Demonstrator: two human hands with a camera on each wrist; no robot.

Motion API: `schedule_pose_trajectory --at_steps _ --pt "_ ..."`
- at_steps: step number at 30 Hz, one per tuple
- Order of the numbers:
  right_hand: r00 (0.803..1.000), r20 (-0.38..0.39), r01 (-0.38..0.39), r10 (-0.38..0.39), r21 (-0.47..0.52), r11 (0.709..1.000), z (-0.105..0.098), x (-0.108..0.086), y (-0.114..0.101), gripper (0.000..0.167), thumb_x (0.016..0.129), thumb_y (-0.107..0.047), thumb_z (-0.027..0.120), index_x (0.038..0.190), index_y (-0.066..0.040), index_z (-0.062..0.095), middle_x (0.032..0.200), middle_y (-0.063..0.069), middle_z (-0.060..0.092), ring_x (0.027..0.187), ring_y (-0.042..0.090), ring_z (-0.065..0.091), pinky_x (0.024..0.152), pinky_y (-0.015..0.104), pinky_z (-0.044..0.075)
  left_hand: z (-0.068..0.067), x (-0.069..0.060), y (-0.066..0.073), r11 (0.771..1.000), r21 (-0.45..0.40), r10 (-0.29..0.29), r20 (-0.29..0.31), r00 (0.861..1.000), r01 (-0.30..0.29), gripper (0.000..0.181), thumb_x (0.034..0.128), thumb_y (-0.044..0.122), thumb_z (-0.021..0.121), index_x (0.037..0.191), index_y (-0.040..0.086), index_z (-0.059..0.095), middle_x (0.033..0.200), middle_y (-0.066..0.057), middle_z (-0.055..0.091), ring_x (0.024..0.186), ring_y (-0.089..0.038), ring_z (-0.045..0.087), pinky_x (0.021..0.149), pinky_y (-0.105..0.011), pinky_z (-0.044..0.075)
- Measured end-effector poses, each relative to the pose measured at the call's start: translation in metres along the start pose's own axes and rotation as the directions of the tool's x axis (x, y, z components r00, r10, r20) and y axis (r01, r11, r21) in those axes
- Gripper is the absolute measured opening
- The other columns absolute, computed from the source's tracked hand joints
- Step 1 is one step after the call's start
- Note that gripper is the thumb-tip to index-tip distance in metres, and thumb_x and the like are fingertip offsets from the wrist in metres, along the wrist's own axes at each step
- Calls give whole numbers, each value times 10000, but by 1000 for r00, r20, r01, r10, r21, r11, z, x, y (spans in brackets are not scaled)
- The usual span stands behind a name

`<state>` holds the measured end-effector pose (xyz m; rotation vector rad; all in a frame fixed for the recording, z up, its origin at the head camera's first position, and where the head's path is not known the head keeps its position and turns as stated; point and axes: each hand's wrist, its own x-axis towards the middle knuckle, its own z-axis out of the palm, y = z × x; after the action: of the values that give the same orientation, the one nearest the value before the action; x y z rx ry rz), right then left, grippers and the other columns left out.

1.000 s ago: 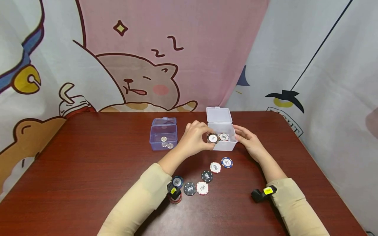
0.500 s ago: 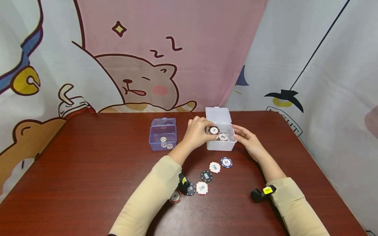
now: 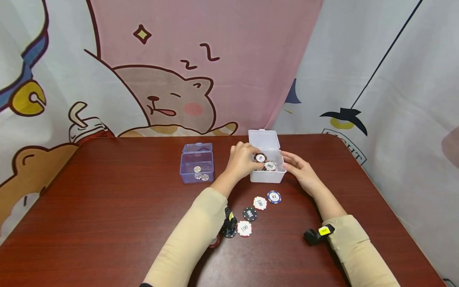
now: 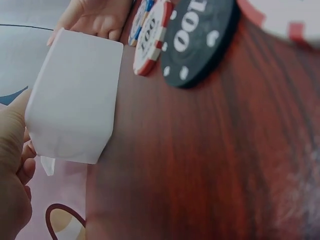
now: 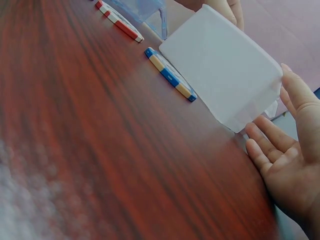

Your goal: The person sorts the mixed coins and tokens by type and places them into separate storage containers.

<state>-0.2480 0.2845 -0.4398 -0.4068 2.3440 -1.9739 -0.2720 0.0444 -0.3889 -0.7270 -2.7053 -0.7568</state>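
Left hand (image 3: 241,160): reaches from the left to the white box (image 3: 267,177); thumb and fingers curled to a chip's breadth, pinching at the edges; how firmly, cannot tell.
Dark-rimmed chip (image 3: 260,158): one, at the fingertips, directly right of that grip; printed face upward, marking too small to read; round, so no long axis to align.
Governing relation, as judged: chip to box mouth; the chip lies within the rim's outline, toward the left and far side; contact with the contents below cannot be told.
White box: one, upright on the table (image 3: 125,199), longer side seemingly left to right; lid (image 3: 263,139) raised at the far side.
Box contents: white chip (image 3: 270,166), marked 100, to the right and near side of the pinched one; anything beneath, hidden.
Right hand (image 3: 301,169): at the box's right wall, thumb at the rim, fingers loosely extended and gripping no chip; the left hand is nearer the dark-rimmed piece.
Loose chips, far right to near left: blue chip (image 3: 274,197), white-and-red chip (image 3: 259,203), black chip (image 3: 250,214), another white-and-red one, then a second black and a red chip (image 3: 215,242), these last two partly covered by the left wrist and sleeve.
Blue box (image 3: 190,179): one, translucent, left of the white; three silvery discs (image 3: 205,177) inside.
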Motion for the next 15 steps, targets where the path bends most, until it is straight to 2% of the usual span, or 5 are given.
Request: schedule_pose_trajectory --at_steps 7,15 --pt "1000 -14 -8 8 -5 1000 0 1 -1 474 980 -123 548 1430 -52 417 1393 260 429 1174 178 489 897 209 417 1 1 0 999 31 -14 4 1000 14 434 701 374 810 1083 180 743 1019 39 660 936 -157 494 797 -330 333" --pt "1000 -13 -6 6 17 1000 2 -1 -2 467 979 -80 533 1426 -24 410 1392 276 422 1185 219 478 894 203 416 1 0 4 995 89 -43 18 999 41 442 732 399 793 1118 192 733 1037 44 657 940 -159 503 790 -329 342"
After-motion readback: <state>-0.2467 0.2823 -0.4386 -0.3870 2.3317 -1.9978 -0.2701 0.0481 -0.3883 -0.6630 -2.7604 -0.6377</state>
